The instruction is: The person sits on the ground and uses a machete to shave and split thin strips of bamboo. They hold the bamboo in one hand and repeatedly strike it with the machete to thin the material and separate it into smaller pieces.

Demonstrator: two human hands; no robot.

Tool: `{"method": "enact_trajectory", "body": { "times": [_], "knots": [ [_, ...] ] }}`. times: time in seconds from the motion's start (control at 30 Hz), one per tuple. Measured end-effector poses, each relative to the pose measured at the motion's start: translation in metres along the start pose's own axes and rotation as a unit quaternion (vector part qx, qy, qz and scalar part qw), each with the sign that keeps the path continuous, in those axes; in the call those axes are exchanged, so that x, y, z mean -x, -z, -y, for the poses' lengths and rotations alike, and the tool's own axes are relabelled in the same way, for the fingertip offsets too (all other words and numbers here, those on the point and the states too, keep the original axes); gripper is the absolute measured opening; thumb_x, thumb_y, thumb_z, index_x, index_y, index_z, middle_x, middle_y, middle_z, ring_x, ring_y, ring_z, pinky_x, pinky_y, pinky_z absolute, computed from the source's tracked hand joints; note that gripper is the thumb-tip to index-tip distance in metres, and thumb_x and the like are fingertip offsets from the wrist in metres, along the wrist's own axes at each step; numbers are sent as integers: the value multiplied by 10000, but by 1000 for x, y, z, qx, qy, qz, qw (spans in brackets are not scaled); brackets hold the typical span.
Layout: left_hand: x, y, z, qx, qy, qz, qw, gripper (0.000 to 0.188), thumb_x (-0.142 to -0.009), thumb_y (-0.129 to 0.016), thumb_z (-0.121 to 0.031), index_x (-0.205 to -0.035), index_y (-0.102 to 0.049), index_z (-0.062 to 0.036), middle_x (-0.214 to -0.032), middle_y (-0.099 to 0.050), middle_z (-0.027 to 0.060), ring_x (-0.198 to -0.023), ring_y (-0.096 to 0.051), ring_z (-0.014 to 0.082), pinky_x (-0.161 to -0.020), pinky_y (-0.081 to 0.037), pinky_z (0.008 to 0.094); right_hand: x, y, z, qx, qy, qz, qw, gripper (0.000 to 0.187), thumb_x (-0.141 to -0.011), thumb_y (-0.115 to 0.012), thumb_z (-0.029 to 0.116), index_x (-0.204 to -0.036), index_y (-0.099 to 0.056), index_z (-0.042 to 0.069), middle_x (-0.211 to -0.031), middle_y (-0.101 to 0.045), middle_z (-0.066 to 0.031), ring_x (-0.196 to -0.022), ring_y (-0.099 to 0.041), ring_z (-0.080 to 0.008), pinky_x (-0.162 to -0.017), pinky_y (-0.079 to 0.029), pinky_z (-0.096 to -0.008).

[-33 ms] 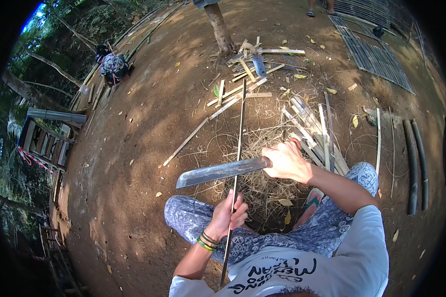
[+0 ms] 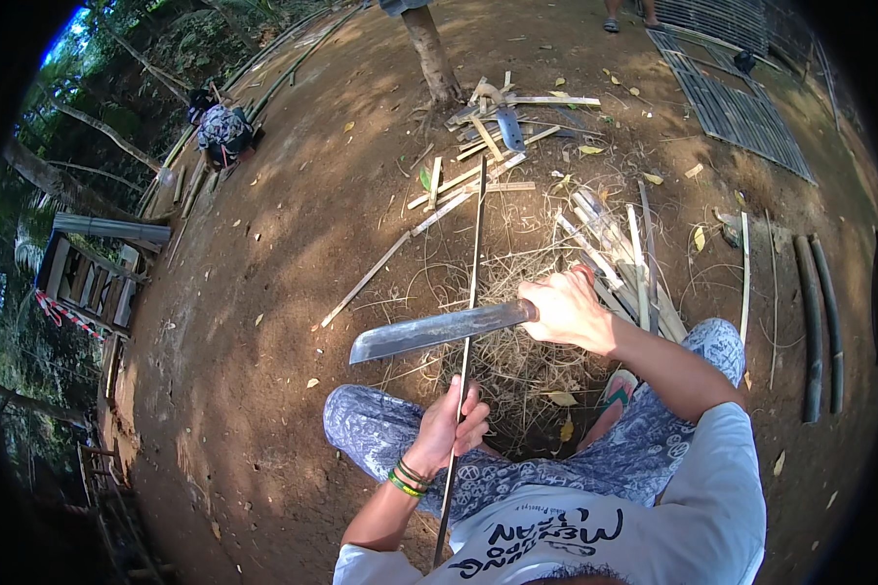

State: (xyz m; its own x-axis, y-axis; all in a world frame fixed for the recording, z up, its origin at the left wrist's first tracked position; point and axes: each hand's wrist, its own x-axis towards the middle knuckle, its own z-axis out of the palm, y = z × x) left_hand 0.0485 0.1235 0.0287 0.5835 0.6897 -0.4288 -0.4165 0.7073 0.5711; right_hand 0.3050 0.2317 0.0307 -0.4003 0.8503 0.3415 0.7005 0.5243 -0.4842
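Observation:
My left hand (image 2: 449, 426) is closed around a long thin bamboo strip (image 2: 479, 224), which runs from beside my shirt up and away across the ground. In my right hand (image 2: 568, 310) is the handle of a machete (image 2: 429, 332). Its broad dark blade points left and crosses over the strip a little beyond my left hand; whether the edge touches the strip I cannot tell. Most of the handle is hidden by my fingers, with a reddish end showing. Thin curled shavings (image 2: 527, 375) cover the ground below the blade.
Split bamboo pieces (image 2: 615, 244) lie beyond my right hand. More slats (image 2: 478, 146) and a wooden-handled blade (image 2: 509, 129) lie near a tree trunk (image 2: 429, 54). Two dark poles (image 2: 812, 331) are at right, a bamboo panel (image 2: 741, 107) far right. A person (image 2: 224, 132) crouches far left.
The machete has tilted slightly, its tip rising a little farther away from me. My right hand has shifted slightly right; my left hand and the strip have hardly moved.

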Motion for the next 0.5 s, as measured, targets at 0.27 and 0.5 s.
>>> {"method": "enact_trajectory", "body": {
  "times": [0.27, 0.5],
  "knots": [
    [20, -4, 11, -32, 0, -29, 999, 477, -1076, -260, -488, -796, -376, -120, -525, -310, -27, -358, -274, 87, -332, -261, 207, -16, 24, -43, 74, -109, -19, 991, 184, -769, -648, 259, -820, -661, 83, -593, -628, -136, -562, -657, -333, -608, -543, -466],
    [26, 4, 16, -85, -15, -31, 996, 472, -1081, -254, -467, -808, -381, -103, -521, -322, -9, -371, -287, 91, -345, -290, 211, -9, 18, -31, 108, -42, -21, 993, 197, -769, -673, 248, -670, -586, 101, -544, -593, -106, -498, -605, -310, -556, -519, -438]
  ]
}}
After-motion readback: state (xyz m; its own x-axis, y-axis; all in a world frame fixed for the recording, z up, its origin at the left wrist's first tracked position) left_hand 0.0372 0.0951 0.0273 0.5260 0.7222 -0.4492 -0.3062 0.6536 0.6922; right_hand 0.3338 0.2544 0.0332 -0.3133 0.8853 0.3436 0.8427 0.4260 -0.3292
